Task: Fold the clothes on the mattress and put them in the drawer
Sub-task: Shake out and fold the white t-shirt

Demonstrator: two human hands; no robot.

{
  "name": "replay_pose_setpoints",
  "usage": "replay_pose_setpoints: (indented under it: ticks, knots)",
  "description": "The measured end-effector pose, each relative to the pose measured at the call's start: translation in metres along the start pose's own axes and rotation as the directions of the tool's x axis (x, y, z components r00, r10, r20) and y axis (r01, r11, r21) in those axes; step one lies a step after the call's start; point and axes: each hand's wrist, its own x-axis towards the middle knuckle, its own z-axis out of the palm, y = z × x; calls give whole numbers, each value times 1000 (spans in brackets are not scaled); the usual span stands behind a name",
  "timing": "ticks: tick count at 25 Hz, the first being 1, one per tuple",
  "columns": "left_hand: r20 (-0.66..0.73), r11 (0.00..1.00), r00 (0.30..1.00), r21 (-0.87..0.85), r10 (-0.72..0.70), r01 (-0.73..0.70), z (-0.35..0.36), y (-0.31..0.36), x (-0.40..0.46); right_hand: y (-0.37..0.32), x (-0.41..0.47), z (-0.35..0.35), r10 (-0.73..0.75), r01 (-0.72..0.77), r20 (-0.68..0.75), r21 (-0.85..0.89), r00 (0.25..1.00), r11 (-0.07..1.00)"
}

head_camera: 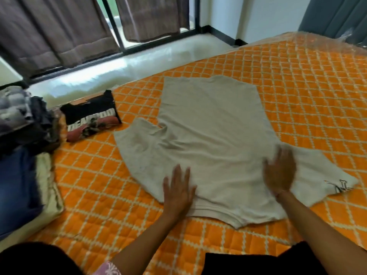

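A pale beige T-shirt (210,139) lies spread flat on the orange quilted mattress (297,92), its neck end toward the person and its hem stretching away beyond the fingertips. The cloth looks soft and a little wrinkled around the middle. One sleeve fans out past the left hand (178,189) on its outer side; the other sleeve runs out beyond the right hand (279,171) and carries a small dark printed mark near its edge.

Both hands rest palm down on the shirt, fingers straight and slightly spread, gripping nothing. The left hand sits near the shoulder just beside the collar; the right hand lies on the chest area by the sleeve seam and looks blurred.

Well out past the left hand, a folded black shirt with printed lettering (91,116) lies on the mattress. Farther that way, at the mattress edge, a heap of unfolded clothes (25,124) is piled up, with blue denim (15,187) lying on a cream cloth nearer the person.
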Motion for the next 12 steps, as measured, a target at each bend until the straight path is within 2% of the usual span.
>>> replay_pose_setpoints:
  ticks: [1,2,3,4,5,6,7,9,12]
  knots:
    - [-121,984,976,-21,-180,179,-2,-18,6,-21,-12,18,-145,150,106,-37,984,988]
    - [-167,924,911,-126,-377,360,-9,-36,14,-42,-34,44,-278,313,299,-75,913,947]
    - [-162,825,815,-220,-556,520,-16,-54,25,-52,-43,82,-428,504,400,-104,810,857]
    - [-55,654,677,-325,-734,683,-31,-71,31,-83,-68,98,-542,662,510,-74,668,746]
    - [34,495,549,-391,-835,776,-42,-89,37,-102,-89,107,-592,753,581,-56,559,656]
    - [88,374,456,-446,-886,813,-52,-100,43,-114,-103,115,-563,795,669,-68,485,603]
    - [149,273,406,-531,-902,802,-57,-113,49,-125,-112,117,-555,820,697,-83,454,566]
    - [273,113,370,-650,-888,751,-61,-135,61,-134,-123,125,-637,856,620,-114,458,504]
    - [317,75,394,-691,-862,719,-66,-148,68,-146,-123,133,-585,792,646,-50,491,609]
